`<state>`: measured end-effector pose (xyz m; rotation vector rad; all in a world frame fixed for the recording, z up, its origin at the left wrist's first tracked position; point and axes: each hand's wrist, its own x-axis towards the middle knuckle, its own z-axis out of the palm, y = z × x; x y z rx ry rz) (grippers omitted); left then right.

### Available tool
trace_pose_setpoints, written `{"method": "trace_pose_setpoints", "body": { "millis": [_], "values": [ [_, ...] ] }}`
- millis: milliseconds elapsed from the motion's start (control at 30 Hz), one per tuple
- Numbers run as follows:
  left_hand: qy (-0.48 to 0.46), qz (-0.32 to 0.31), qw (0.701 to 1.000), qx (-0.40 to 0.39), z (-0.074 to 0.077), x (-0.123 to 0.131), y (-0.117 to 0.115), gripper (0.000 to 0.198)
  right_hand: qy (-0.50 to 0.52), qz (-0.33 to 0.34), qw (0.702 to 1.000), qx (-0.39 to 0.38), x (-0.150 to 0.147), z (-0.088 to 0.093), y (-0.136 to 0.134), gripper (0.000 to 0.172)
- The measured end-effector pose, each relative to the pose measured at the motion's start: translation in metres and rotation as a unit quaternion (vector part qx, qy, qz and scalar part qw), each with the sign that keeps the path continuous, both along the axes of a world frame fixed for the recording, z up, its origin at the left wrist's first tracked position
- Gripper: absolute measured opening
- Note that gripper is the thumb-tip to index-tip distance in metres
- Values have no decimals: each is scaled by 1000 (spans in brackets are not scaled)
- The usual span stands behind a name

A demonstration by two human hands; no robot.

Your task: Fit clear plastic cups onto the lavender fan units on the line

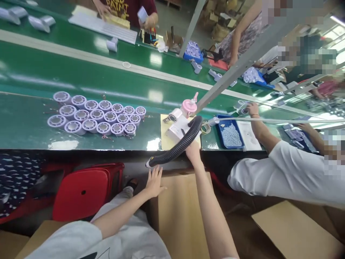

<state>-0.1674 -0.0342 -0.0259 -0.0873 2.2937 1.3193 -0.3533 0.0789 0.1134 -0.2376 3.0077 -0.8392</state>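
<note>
My left hand (154, 184) is over the edge of a cardboard box, fingers stretched out and apart. Its fingertips are just below the pale tip of a black corrugated hose (178, 148); whether they touch is hard to tell. My right hand (193, 153) is at the bench edge, below the hose's bend, and its fingers are largely hidden by the hose. Beyond it lie a white box (176, 130) with print on it, a white cylindrical part (175, 114) and a pink round-topped object (189, 106), all on a yellowish board (165, 142).
Several lilac motor-like cylinders (104, 116) stand in rows on the green bench (21, 122). A blue tray (230, 135) of small pieces is at right, beside a co-worker's arm (262, 133). Below are a cardboard box (183, 216) and red stools (81, 192). A metal post (237, 64) slants across.
</note>
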Motion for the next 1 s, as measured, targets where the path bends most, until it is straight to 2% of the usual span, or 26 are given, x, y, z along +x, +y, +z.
{"method": "trace_pose_setpoints", "body": {
  "millis": [133, 200, 267, 367, 467, 800, 1000],
  "values": [
    [-50, -57, 996, -37, -7, -3, 13, 95, -73, -55, 994, 65, 91, -3, 69, 38],
    [-62, -68, 994, -61, -8, -3, 14, 92, -120, -63, 985, 104, 130, -15, 99, 41],
    [-71, -77, 991, -80, -8, -3, 14, 89, -164, -65, 974, 143, 153, -30, 120, 40],
    [-78, -88, 988, -102, -6, -5, 15, 84, -203, -69, 957, 194, 161, -51, 130, 33],
    [-84, -97, 985, -115, -5, -6, 15, 77, -223, -77, 943, 235, 153, -62, 126, 29],
    [-108, -109, 980, -123, 4, -10, 13, 73, -259, -89, 906, 323, 152, -65, 122, 31],
    [-110, -111, 980, -125, 6, -10, 13, 71, -273, -69, 892, 355, 171, -67, 126, 31]
  ]
}}
